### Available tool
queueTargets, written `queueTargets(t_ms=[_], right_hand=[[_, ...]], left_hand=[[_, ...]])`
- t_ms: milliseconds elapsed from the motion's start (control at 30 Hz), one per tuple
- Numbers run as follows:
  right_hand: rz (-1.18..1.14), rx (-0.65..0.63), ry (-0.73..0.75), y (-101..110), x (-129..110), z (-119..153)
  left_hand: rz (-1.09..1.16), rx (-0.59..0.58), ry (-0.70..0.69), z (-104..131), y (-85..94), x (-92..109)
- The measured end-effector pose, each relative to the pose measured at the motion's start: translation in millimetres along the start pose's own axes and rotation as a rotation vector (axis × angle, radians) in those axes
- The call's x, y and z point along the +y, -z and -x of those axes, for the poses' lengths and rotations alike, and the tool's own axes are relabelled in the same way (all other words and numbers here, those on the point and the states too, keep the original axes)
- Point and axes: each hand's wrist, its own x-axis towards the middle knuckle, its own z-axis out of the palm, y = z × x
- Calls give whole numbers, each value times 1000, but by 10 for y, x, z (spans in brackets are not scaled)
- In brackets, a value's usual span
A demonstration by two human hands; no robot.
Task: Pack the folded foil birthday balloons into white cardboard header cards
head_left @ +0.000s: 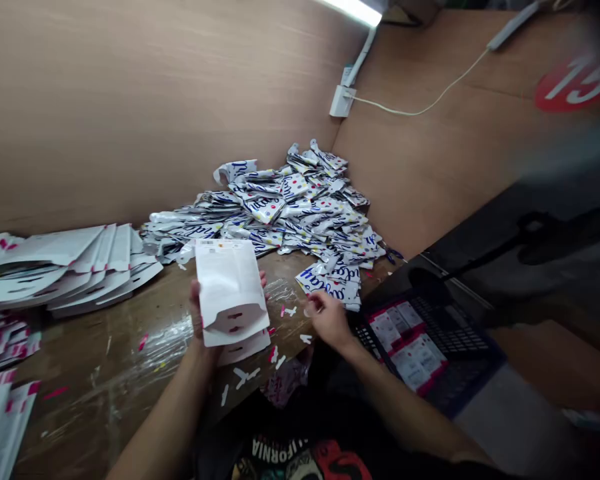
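From the head cam: the left hand [198, 323] has a solid grip on a couple of white, flat cardboard packs with slotted hang tabs [233, 280], thumb on one side and fingertips poking out on the other. They're held up over the middle of the desk, a brown surface with clear film stuck on it [80, 400], slotted ends toward the near edge.

The right hand [330, 320] is over by the right end of the near edge, fingers curled in. Can't tell if they're pinching anything. It's right next to the closest bit of a big messy heap of shiny white pouches with blue script and coloured dots [310, 213], which runs along the far edge to the far right corner.

More white cardboard packs, overlapping in a stack [85, 273], sit toward the far left corner, with pink-and-white ones [5, 343] closer in on the left. Little white and pink scraps [243, 378] litter the near edge. Off the right end there's a dark blue plastic basket [460, 333] with pink-and-white packs inside.
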Motion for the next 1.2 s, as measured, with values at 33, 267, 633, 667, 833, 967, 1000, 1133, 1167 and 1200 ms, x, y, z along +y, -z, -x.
queueTargets(t_ms=[33,267,633,667,833,967,1000,1133,1167,1200], right_hand=[[167,180,33,205,197,-5],[651,-97,359,622,1041,416],[166,-162,403,721,676,308],[96,-127,358,712,607,297],[-141,66,338,326,117,287],[-248,-132,720,-80,-336,189],[-237,-200,808,-164,-419,147],[-89,-236,923,-437,-588,-28],[-53,-213,917,-498,-608,-62],[-13,-191,911,-560,-630,-91]], left_hand=[[1,-11,-28,-21,17,23],[4,-29,-82,-54,20,77],[-81,-26,-71,-41,-28,65],[-85,-14,-74,-42,-45,51],[-77,139,-150,-53,-117,-33],[-57,201,-191,-56,-105,-43],[-51,202,-188,-51,-97,-38],[-27,208,-234,-32,-82,-32],[-23,208,-248,-33,-84,-39],[-21,206,-254,-35,-87,-50]])
